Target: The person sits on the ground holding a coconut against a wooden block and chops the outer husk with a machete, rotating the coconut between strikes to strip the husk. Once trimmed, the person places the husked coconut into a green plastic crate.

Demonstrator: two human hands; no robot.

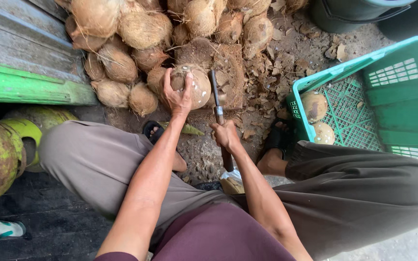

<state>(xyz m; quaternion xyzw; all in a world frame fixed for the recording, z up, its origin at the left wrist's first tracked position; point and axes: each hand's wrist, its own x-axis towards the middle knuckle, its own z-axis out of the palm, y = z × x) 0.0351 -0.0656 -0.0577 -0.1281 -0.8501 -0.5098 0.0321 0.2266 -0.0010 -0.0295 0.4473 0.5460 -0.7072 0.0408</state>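
Here the left hand (177,94) clasps a round, brown, partly husked coconut (195,86) on a worn wooden chopping block (228,72), while the right hand (226,135) is closed around a dark-handled steel blade (217,104) just beside it. Fibrous coconuts (122,58) are piled behind; a green plastic crate (388,92) sits right.

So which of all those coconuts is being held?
The one on the wooden block, under the left hand; the coconut beside the blade.
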